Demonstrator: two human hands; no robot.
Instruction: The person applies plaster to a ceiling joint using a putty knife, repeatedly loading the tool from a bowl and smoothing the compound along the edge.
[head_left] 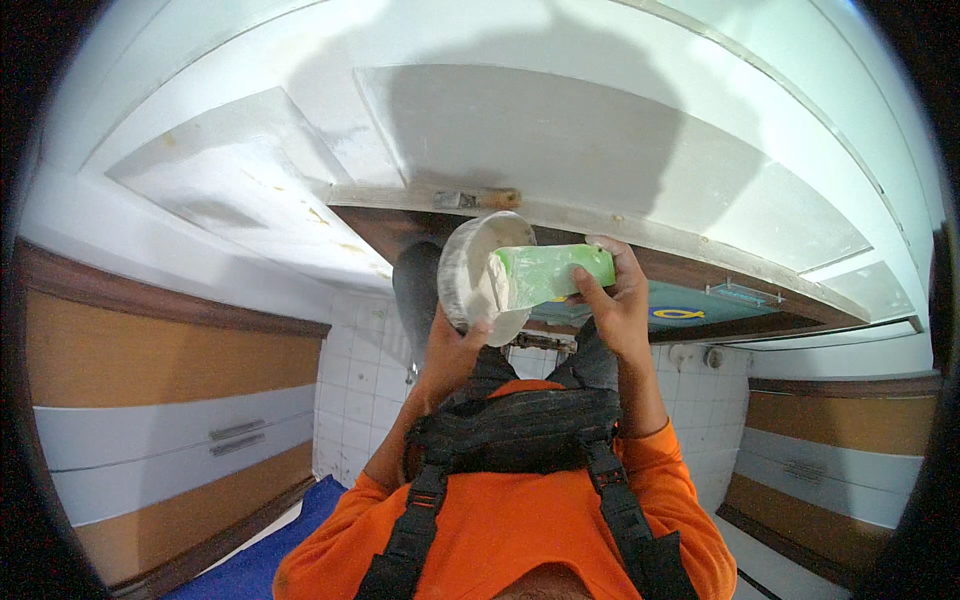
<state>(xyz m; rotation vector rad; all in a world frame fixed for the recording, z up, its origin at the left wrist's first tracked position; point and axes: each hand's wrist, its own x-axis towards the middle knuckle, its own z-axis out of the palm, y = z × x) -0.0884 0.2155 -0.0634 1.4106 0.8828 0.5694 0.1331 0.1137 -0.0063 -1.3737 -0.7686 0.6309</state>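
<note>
Overhead, the white ceiling panel fills my view. Below it my left hand cups the round putty bowl, mouth facing right. My right hand grips the green trowel, lying horizontal, blade pointing left into the bowl.

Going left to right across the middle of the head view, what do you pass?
Brown and grey panelled wall → left hand under a round white putty-smeared bowl → green-handled putty scraper → right hand → brown and grey wall panel.
</note>
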